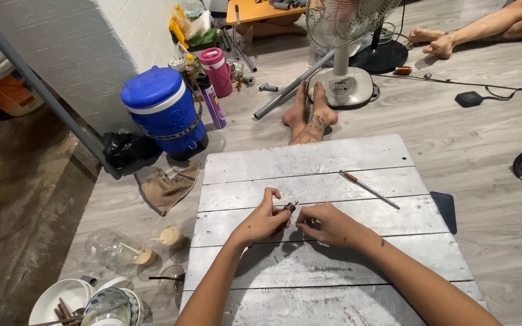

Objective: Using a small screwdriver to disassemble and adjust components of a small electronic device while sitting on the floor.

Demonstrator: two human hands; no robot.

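Observation:
Both my hands rest on a low white-painted plank table (309, 163). My left hand (265, 220) pinches a small dark cylindrical part (290, 207) with a metal tip, holding it just above the boards. My right hand (327, 224) is curled close beside it, fingertips nearly touching the left hand; whether it grips anything is hidden. A thin rod-like tool with a red handle (368, 189) lies on the table to the right, beyond my right hand.
My feet (309, 115) stick out past the table's far edge near a standing fan's base (342, 84). A blue water cooler (164, 111), bottles and cloth sit at left. Bowls and cups (110, 290) lie at lower left. Another person's feet (433, 41) are at top right.

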